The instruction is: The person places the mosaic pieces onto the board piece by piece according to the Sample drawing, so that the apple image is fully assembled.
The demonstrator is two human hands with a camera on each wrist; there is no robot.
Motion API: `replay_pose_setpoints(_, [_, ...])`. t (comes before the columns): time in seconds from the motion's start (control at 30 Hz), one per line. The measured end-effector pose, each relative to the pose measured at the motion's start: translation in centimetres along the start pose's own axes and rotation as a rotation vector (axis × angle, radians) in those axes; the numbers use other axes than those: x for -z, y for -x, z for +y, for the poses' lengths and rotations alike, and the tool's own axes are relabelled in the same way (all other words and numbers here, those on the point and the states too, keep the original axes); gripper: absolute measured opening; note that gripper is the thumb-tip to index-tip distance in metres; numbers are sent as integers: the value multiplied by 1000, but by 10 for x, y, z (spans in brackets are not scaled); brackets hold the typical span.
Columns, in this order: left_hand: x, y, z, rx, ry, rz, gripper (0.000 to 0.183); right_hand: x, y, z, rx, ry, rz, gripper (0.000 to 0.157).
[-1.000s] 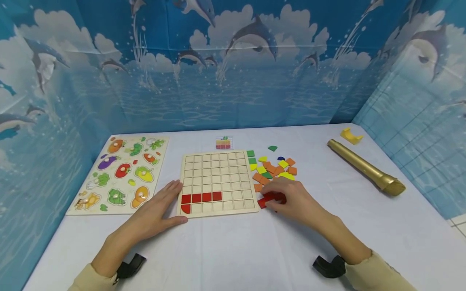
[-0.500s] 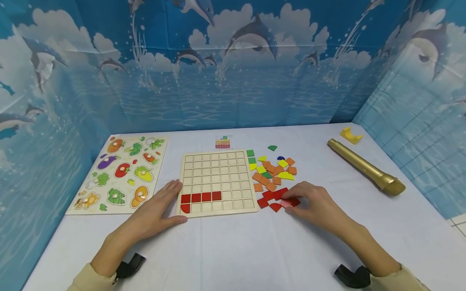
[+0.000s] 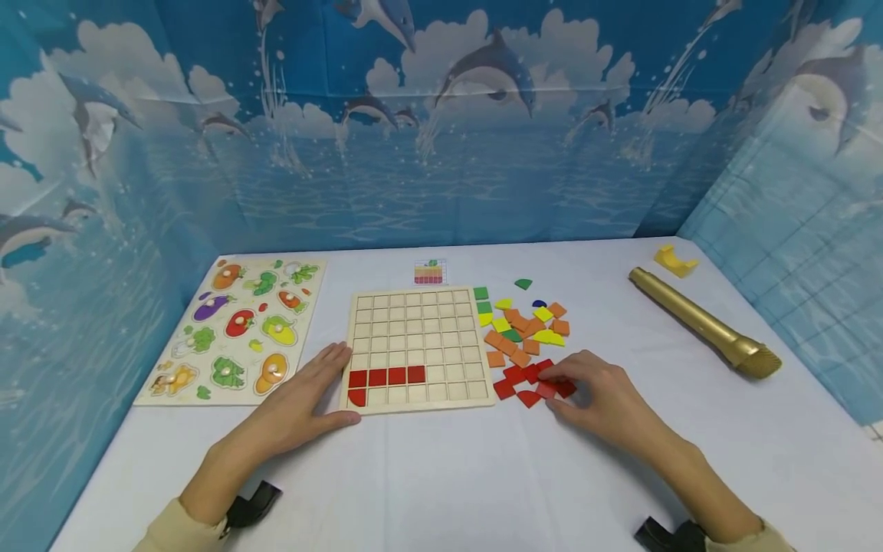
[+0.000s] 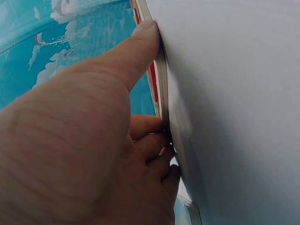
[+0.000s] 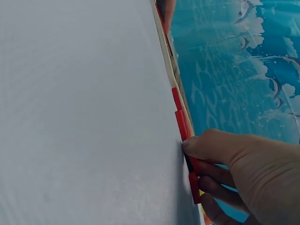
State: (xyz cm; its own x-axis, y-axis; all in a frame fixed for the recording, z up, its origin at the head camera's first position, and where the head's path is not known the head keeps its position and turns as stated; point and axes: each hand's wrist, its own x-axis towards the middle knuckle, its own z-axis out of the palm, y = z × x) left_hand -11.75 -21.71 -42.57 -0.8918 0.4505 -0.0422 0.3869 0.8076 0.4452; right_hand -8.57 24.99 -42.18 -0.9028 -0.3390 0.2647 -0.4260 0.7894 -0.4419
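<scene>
My left hand (image 3: 297, 406) rests along the left edge of a wooden grid board (image 3: 396, 341), fingers extended and thumb at the near corner. In the left wrist view, the thumb (image 4: 146, 35) lies against the board's side. Red square tiles (image 3: 396, 376) form a short row on the board, with a red rounded tile (image 3: 356, 397) below its left end. Right of the board, my right hand (image 3: 610, 395) pinches a red tile (image 3: 546, 389) between thumb and fingers, low among several loose red pieces (image 3: 504, 389). In the right wrist view, the thumb is at the red tiles' edge (image 5: 183, 124).
Orange, yellow and green pieces (image 3: 507, 345) lie beyond the red ones. A small picture card (image 3: 431, 271) sits behind the board. At left is a vegetable puzzle (image 3: 237, 360); at right, a gold microphone (image 3: 704, 322) and a yellow stand (image 3: 674, 261).
My right hand has moved right, away from the board's edge, uncovering several red pieces, and now pinches a red tile. The left hand stays at the board. The head view has shifted slightly.
</scene>
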Motion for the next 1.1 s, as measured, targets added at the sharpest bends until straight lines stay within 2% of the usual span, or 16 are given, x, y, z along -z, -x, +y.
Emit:
replay_pose_setpoints(0.23, [0,1,1,3,3,-2,104,-3,2,-2,-22,42,-2,47])
replay_pose_setpoints(0.6, [1,1,2,6,10,-4,102,-5,4,2,3,47,41,51])
replay_pose_setpoints(0.77, [1,1,1,0,7,-3,102,-2,3,0,-11,43,43,54])
replay_pose_setpoints(0.9, [0,0,0,-4,3,-3,102,3,-1,-4,-6,25,39,54])
replay_pose_setpoints(1.1, [0,0,-1,-2,-2,-3,102,1,-14,-12,54,-14,3,49])
